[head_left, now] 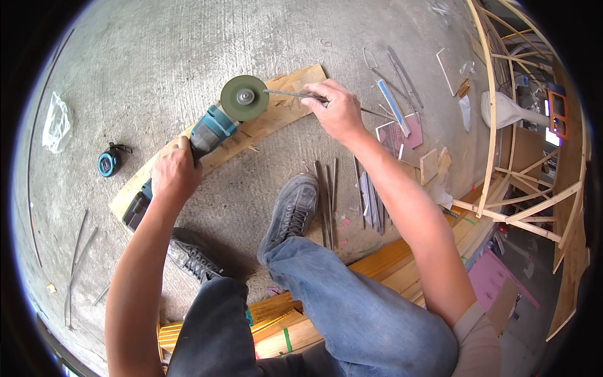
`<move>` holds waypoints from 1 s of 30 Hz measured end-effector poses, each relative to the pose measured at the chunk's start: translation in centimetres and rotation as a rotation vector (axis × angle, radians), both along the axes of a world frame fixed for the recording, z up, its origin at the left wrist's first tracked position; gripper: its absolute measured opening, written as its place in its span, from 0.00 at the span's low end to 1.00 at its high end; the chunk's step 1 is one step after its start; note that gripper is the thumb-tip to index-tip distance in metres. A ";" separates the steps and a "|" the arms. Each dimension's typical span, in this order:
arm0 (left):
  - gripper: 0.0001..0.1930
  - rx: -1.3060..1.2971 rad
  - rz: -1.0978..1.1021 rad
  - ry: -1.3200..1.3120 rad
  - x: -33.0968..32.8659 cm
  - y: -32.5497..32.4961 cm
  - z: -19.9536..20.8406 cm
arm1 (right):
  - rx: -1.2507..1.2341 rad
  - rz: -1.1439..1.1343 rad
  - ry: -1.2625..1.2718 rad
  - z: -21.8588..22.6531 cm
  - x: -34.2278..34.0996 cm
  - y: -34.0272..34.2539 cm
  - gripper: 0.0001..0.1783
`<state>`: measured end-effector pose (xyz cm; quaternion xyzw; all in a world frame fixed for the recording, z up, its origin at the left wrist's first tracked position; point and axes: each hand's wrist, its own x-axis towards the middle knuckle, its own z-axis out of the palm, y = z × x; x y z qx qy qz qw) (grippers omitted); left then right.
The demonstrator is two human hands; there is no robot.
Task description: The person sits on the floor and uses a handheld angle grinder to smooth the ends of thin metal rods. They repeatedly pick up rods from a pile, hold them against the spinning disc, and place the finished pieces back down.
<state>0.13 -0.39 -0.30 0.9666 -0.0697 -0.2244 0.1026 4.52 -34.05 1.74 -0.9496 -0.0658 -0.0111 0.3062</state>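
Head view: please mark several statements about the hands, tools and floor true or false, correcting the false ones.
1. The left hand holds the teal-and-black angle grinder. True.
2. The right hand is empty. False: it holds a thin grey metal rod.
3. The round blue-and-black tape measure lies on the grey concrete floor. True.
4. The grinder's flat round disc is bright red. False: it is olive green.
5. The crumpled clear plastic bag lies left of the grinder. True.

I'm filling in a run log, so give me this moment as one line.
left hand: gripping angle grinder | right hand: holding metal rod | rod tip: at disc edge | wooden board: beneath grinder
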 end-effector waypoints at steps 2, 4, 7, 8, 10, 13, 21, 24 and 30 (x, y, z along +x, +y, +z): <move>0.18 -0.016 0.020 -0.005 -0.1 0.1 -0.1 | -0.027 0.018 -0.058 -0.1 0.1 0.1 0.10; 0.18 -0.023 0.020 -0.011 -0.1 0.2 -0.1 | -0.061 0.039 -0.151 0.0 0.2 0.2 0.08; 0.18 -0.016 -0.001 -0.022 -0.1 0.3 0.1 | -0.139 0.107 -0.259 0.7 0.4 0.4 0.06; 0.18 -0.014 -0.003 -0.025 -0.1 0.3 0.0 | -0.151 0.122 -0.280 0.8 0.4 0.5 0.05; 0.18 -0.006 -0.001 -0.017 -0.1 0.2 0.1 | -0.174 0.152 -0.322 1.1 0.4 0.7 0.05; 0.18 0.008 0.000 0.001 0.0 0.0 0.3 | -0.250 0.204 -0.380 1.0 0.5 0.6 0.02; 0.17 0.003 0.000 0.005 0.1 0.0 0.5 | -0.375 0.317 -0.433 1.8 0.4 0.4 0.05; 0.17 -0.003 -0.001 -0.002 0.0 0.1 0.3 | -0.415 0.347 -0.428 2.3 0.3 0.6 0.07; 0.16 -0.009 0.002 -0.006 0.0 0.0 0.2 | -0.445 0.374 -0.425 2.7 0.2 0.2 0.10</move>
